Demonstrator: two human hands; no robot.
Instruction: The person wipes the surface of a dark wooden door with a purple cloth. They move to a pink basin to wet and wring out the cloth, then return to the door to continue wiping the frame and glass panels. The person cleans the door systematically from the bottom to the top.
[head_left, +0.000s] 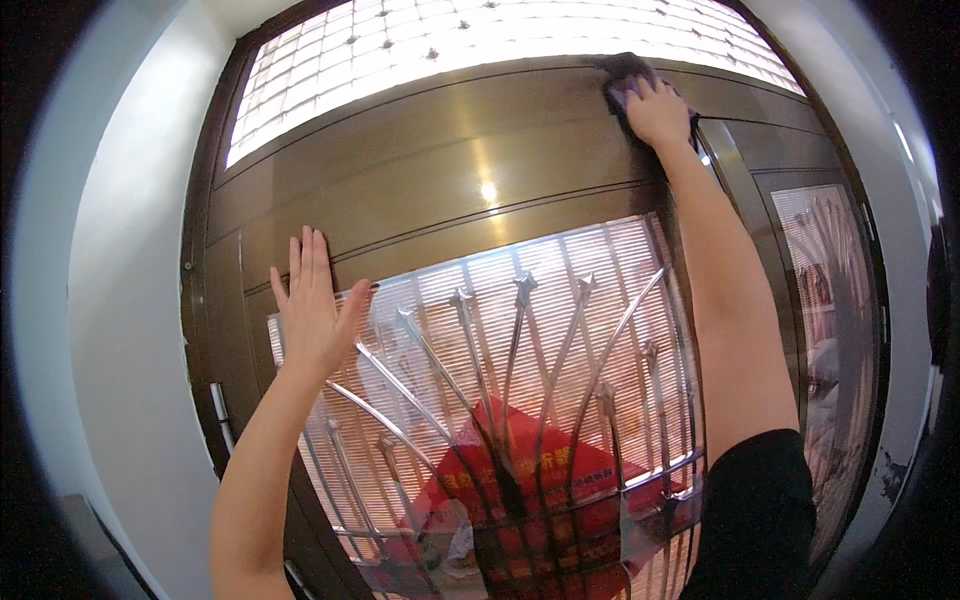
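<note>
My right hand [658, 110] reaches high and presses a dark cloth [622, 72] against the top of a brown metal door [450, 170]. My left hand [312, 305] lies flat and open on the door's left part, fingers up, beside the glass panel. The panel holds a silver fan-shaped metal grille [520, 340] with pointed bars. A red sheet [520, 480] with gold marks shows behind the lower glass.
A band of glass blocks [480, 40] lets light in above the door. A white wall [130, 330] stands on the left. A second door leaf [820, 300] with its own grille is on the right. A silver handle [222, 412] sits low left.
</note>
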